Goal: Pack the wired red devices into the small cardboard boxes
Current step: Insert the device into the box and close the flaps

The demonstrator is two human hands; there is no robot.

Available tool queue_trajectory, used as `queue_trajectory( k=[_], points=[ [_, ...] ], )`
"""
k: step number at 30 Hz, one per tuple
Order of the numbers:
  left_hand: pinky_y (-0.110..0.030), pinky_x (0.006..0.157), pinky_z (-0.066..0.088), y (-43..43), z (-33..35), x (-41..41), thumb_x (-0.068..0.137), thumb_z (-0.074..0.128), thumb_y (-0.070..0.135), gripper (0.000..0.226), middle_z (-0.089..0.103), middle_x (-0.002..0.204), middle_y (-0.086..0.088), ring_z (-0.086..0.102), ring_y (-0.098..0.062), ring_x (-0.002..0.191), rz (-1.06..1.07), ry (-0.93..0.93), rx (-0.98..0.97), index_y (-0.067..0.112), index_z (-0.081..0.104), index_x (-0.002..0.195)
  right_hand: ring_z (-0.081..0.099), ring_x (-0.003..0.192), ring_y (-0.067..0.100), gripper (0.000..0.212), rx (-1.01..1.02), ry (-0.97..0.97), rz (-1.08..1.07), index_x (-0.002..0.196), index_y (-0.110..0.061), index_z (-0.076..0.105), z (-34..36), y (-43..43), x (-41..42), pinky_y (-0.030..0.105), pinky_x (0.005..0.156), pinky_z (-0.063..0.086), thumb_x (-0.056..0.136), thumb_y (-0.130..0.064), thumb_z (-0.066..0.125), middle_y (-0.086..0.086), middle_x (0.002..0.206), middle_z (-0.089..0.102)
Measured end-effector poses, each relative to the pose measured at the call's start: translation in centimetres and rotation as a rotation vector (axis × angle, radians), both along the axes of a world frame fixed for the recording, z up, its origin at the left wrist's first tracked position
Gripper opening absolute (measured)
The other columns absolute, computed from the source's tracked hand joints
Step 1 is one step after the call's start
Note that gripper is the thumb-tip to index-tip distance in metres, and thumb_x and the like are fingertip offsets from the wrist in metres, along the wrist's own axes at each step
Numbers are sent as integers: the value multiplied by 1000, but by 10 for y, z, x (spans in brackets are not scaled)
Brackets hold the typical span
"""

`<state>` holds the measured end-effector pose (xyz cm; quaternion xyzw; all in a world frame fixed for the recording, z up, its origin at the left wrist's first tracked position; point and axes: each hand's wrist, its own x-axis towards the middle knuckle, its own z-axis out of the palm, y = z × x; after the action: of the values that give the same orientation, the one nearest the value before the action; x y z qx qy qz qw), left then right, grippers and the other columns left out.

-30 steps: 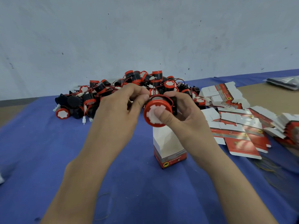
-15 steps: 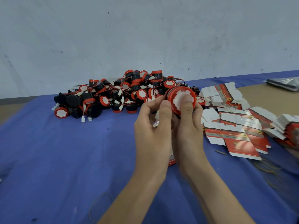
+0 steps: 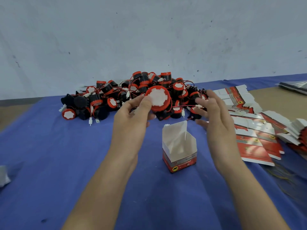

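Note:
My left hand (image 3: pixel 132 117) grips a red device (image 3: pixel 158 98) with a white round face, held up above the blue cloth. Its black base and wire hang below, partly hidden by my fingers. Below and right of it stands a small cardboard box (image 3: pixel 180 150), red and grey outside, white inside, with its top flaps open. My right hand (image 3: pixel 214 117) hovers just right of the box with fingers spread and relaxed, holding nothing. Behind both hands lies a pile of red and black wired devices (image 3: pixel 116 97).
Flattened red and white box blanks (image 3: pixel 252 133) lie fanned out at the right, some on the bare table (image 3: pixel 272 100). A blue cloth (image 3: pixel 49 155) covers the work area. A grey wall stands behind. A dark bag (image 3: pixel 295 86) lies far right.
The device passed from my right hand to my left hand. My right hand let go and moved right, opening. The box is now uncovered between my hands.

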<state>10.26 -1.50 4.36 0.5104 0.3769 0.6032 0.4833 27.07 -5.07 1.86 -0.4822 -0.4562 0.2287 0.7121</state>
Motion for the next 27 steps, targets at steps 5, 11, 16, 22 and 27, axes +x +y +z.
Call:
queue_trajectory(
  k=[5,11,16,22,27],
  points=[
    [-28,75,53,10,-8,-13,94,64,42,23,73,104,14,72,-4,84,19,76,-85,31,67,113,59,101,10,35,-438,-232,12,138,-36,50,-25,5,27,31,86,47,104,-38,45,-4,125,62],
    [-22,69,54,17,-14,-20,94,65,41,31,72,111,1,73,-10,86,-32,128,-203,21,67,117,60,116,16,60,-660,-387,243,156,-34,28,-35,2,22,34,98,49,101,-50,48,-11,135,54],
    [-24,68,57,21,-15,-21,92,68,39,30,76,101,-3,75,-12,84,-62,151,-254,15,67,110,65,110,1,54,-646,-291,359,147,-38,38,-46,-3,13,30,89,59,98,-38,61,-23,124,65],
    [-36,84,60,21,-17,-24,92,65,45,27,75,77,10,73,-13,83,-8,370,-164,21,67,102,60,95,-19,69,-598,-404,456,118,-66,30,-60,1,2,4,70,48,89,-22,76,-43,100,61],
    [-36,81,58,14,-21,-15,88,63,54,27,75,73,4,70,-9,80,14,628,-112,27,61,93,53,87,-30,56,-623,-488,386,109,-52,35,-71,8,-6,-4,65,41,85,-29,80,-53,91,54]
  ],
)
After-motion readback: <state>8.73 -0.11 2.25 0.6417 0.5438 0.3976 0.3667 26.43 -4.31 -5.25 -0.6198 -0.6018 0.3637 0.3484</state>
